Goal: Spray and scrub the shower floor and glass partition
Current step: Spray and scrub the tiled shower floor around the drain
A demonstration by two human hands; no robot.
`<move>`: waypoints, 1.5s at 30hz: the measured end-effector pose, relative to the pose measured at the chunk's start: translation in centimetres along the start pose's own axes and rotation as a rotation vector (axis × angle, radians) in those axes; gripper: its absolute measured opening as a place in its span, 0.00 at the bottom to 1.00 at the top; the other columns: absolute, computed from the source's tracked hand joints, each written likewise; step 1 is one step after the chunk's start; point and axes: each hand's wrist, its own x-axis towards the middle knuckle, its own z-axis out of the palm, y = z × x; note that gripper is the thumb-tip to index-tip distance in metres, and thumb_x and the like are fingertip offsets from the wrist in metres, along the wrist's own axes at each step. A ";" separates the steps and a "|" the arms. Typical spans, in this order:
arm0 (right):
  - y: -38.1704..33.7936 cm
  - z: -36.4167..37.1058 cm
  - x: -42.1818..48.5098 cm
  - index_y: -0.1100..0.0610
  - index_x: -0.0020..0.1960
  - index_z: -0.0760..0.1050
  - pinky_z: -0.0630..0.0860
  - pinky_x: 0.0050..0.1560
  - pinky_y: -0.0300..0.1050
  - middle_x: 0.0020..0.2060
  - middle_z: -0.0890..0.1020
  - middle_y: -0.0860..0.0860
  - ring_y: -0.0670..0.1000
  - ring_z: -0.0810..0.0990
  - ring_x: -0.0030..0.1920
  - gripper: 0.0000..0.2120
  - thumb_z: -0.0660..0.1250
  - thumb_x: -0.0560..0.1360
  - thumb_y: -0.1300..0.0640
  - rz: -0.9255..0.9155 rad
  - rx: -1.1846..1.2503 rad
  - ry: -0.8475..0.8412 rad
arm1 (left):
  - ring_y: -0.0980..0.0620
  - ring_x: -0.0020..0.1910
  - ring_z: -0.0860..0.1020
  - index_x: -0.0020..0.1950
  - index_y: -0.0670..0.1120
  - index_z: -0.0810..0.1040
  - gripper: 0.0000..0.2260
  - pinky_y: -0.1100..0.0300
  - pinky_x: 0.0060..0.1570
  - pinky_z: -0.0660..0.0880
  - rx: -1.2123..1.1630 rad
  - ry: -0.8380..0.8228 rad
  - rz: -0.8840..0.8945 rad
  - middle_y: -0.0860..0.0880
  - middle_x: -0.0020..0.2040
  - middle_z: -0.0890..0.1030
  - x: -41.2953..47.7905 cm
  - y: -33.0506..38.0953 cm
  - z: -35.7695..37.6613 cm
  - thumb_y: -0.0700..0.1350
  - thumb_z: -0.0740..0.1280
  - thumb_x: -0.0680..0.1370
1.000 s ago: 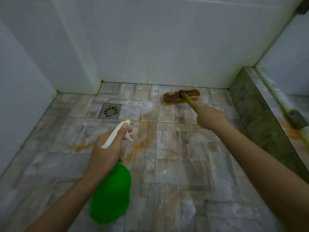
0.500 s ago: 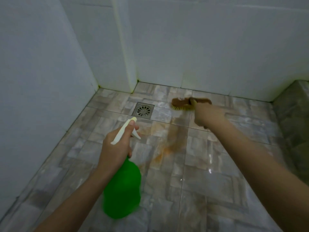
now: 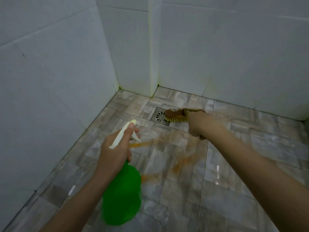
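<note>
My left hand (image 3: 115,151) grips the neck of a green spray bottle (image 3: 122,196) with a white trigger head (image 3: 123,133), held above the floor and pointing forward. My right hand (image 3: 199,124) holds a wooden scrub brush (image 3: 175,115) with yellow bristles, pressed on the stone-pattern shower floor (image 3: 225,190). The brush head overlaps the right edge of the round metal drain (image 3: 159,116). Orange-brown streaks (image 3: 177,163) smear the wet tiles between my two hands. No glass partition is in view.
White tiled walls close in on the left (image 3: 50,89) and at the back (image 3: 234,56). A white boxed column (image 3: 153,56) stands in the back corner, with yellowish grime along its base.
The view has swung left. My right hand has dragged the brush leftward along the back of the floor until it reaches the drain. The left hand keeps the bottle in the same grip.
</note>
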 end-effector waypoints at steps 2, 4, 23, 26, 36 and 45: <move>-0.2 0.5 1.6 0.50 0.79 0.41 0.81 0.40 0.50 0.46 0.79 0.57 0.54 0.81 0.35 0.39 0.59 0.76 0.66 -0.021 0.042 0.052 | 0.53 0.20 0.71 0.42 0.56 0.84 0.20 0.59 0.27 0.70 -0.003 -0.001 -0.001 0.51 0.42 0.87 0.3 0.0 -0.3 0.67 0.60 0.73; -0.1 -0.2 3.1 0.49 0.79 0.39 0.80 0.41 0.49 0.46 0.79 0.57 0.54 0.79 0.36 0.40 0.58 0.76 0.66 -0.029 0.031 0.087 | 0.53 0.20 0.71 0.42 0.55 0.85 0.20 0.60 0.27 0.70 -0.003 0.003 0.008 0.48 0.43 0.87 0.5 0.0 -0.5 0.67 0.60 0.74; -3.8 0.6 5.1 0.53 0.79 0.39 0.76 0.36 0.47 0.47 0.81 0.57 0.55 0.81 0.37 0.41 0.59 0.76 0.67 0.071 0.180 0.155 | 0.54 0.20 0.72 0.41 0.56 0.85 0.18 0.61 0.25 0.71 0.028 0.019 0.017 0.33 0.47 0.83 2.4 -1.2 -2.7 0.62 0.60 0.80; -4.4 -0.7 6.4 0.59 0.77 0.55 0.79 0.32 0.48 0.35 0.77 0.54 0.51 0.80 0.29 0.31 0.61 0.77 0.66 0.094 0.316 0.137 | 0.54 0.20 0.71 0.42 0.54 0.84 0.18 0.65 0.23 0.69 0.027 0.016 0.021 0.32 0.48 0.83 2.4 -1.4 -2.9 0.61 0.61 0.80; -9.3 -2.0 8.0 0.62 0.76 0.56 0.77 0.52 0.52 0.70 0.69 0.59 0.57 0.79 0.56 0.29 0.59 0.76 0.65 0.095 0.364 0.157 | 0.57 0.19 0.70 0.46 0.52 0.85 0.21 0.68 0.22 0.67 0.037 0.046 0.024 0.38 0.28 0.78 2.7 -1.6 -4.0 0.64 0.59 0.77; -7.6 -0.9 8.6 0.62 0.77 0.53 0.80 0.52 0.55 0.72 0.66 0.60 0.58 0.80 0.53 0.31 0.58 0.76 0.68 0.058 0.343 0.154 | 0.55 0.20 0.71 0.47 0.52 0.86 0.17 0.68 0.23 0.69 0.065 0.060 0.001 0.39 0.28 0.76 3.6 -2.8 -4.4 0.59 0.61 0.81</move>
